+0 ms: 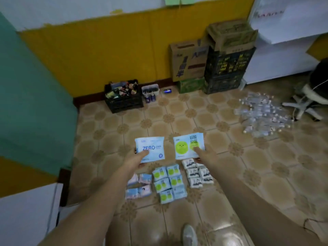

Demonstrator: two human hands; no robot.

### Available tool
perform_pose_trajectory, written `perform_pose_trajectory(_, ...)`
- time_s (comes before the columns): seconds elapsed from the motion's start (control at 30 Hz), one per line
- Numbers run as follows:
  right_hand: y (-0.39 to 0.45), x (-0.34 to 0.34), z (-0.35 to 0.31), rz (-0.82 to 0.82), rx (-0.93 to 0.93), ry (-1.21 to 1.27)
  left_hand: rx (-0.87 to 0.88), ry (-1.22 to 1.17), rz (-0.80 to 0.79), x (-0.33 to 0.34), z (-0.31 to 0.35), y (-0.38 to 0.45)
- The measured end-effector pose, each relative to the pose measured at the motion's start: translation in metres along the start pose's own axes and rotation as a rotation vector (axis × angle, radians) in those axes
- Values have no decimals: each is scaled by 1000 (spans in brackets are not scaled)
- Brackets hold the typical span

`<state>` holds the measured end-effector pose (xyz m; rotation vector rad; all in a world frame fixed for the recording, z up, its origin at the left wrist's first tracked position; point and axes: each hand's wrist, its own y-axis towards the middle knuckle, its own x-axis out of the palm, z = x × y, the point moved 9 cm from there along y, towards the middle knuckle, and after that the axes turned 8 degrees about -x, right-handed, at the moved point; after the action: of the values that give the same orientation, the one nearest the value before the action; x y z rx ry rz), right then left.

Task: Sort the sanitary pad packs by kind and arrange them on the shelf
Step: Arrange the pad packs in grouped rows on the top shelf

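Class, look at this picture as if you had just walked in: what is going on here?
A person stands over a tiled floor, holding up two pad packs. The left hand grips a blue pack marked ZERO, and the right hand grips a pack with a green smiley. Below them, more packs lie on the floor in three groups: pinkish ones, green-dot ones and white ones with dark print. No shelf is visible.

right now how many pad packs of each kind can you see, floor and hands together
ZERO pack, in the left hand: 1
Green-face packs: 7, one in the right hand at, 6 on the floor
Pink and blue packs on the floor: 4
White and dark packs on the floor: about 6, partly hidden by the right arm
Total: about 18
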<state>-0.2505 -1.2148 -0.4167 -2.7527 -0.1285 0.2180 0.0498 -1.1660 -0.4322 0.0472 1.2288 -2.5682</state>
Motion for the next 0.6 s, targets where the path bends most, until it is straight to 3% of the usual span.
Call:
perform_pose_trajectory(0.13, 35, -10, 73, 22, 114, -76, -157, -93, 15, 24, -59, 50)
perform_pose_trajectory(0.3, 105, 13, 215, 18, 242, -173, -219, -220, 37, 46, -145, 152)
perform_pose_trajectory(0.43, 152, 45, 348, 89, 343, -187, -328, -233, 22, 67, -260, 254)
perform_pose_trajectory(0.6, 212, 85, 534, 122, 405, -165, -419, -76, -46, 92, -414, 385)
